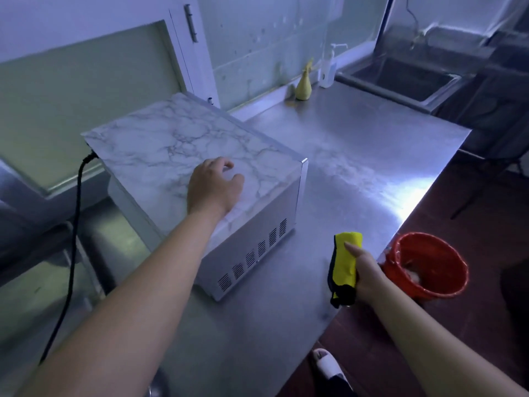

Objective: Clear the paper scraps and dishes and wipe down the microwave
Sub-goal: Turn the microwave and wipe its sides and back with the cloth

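The microwave (pixel 160 144) stands on a steel counter (pixel 357 156), its top covered in a white marble pattern, its vented white side facing me. My left hand (pixel 213 186) rests on the near right part of that top, fingers loosely curled and holding nothing that I can see. My right hand (pixel 366 275) hovers over the counter's near edge, to the right of the microwave, gripping a folded yellow cloth (pixel 343 263) with a dark trim. No paper scraps or dishes show on the counter.
A red bucket (pixel 426 265) with scraps inside sits on the floor past the counter's right edge. A black power cord (pixel 76 224) hangs off the microwave's left. A yellow bottle (pixel 303 84) and a pump dispenser (pixel 327 67) stand by the wall; a sink (pixel 406 78) lies far right.
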